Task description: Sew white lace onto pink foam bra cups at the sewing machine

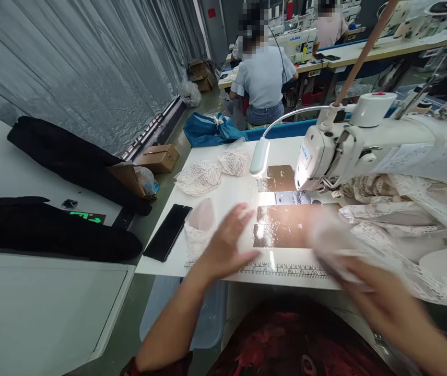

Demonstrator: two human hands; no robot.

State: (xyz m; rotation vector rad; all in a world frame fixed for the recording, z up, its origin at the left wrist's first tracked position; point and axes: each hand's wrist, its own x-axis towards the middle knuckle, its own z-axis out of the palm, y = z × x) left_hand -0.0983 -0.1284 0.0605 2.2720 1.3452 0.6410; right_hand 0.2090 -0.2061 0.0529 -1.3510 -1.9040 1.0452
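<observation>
My left hand [227, 243] hovers over the white sewing table [233, 201], fingers spread and holding nothing. Just left of it lies a pale bra cup with lace [201, 222]. My right hand [359, 274] is smeared by motion at the table's front. A blurred pale fabric piece [329, 232] is in its grip, though its exact shape cannot be made out. Beyond it stands the white sewing machine [317, 151], its lit needle area over a metal plate. Brown tape patches [278, 224] cover the table between my hands.
A black phone [167, 232] lies at the left edge; two lace cups [200, 177] sit behind it. Lace fabric [415, 235] is heaped at right. A lamp [260, 156] arches over the table. A ruler strip [286, 270] runs along the front. A co-worker [265, 73] sits ahead.
</observation>
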